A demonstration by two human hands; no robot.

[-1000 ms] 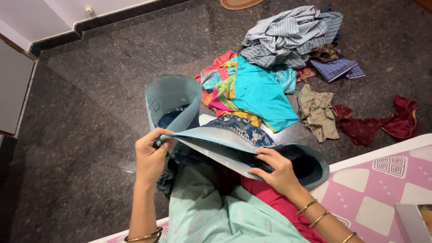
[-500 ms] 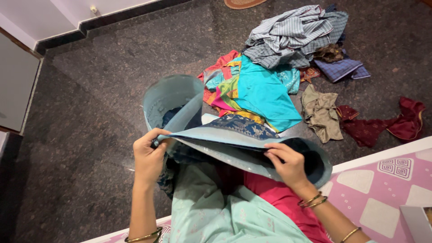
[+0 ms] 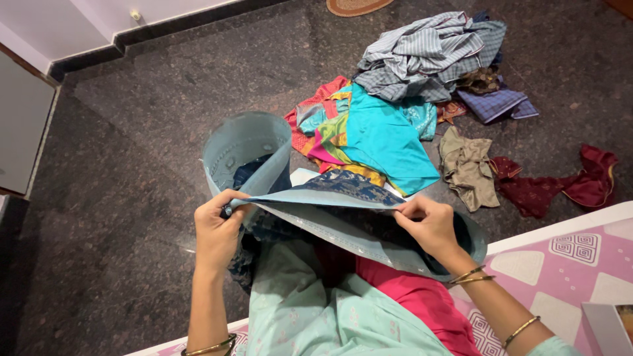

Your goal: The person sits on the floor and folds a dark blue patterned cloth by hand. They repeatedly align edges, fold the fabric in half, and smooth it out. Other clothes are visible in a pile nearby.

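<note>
The left hand [image 3: 216,231] is closed in a tight grip on one edge of a grey-blue garment [image 3: 310,198]; the other edge is pinched shut by the right hand [image 3: 428,224], so it's stretched flat over the lap. Beyond, a heap of clothes [image 3: 409,99] is scattered on the dark speckled floor [image 3: 132,165], and a pink patterned bed [image 3: 567,264] is seen far right.

We see a dark speckled polished stone floor [image 3: 119,217], a white wall with black skirting [image 3: 79,26], and a pink-and-white patterned bed sheet [image 3: 580,257] at lower right.
</note>
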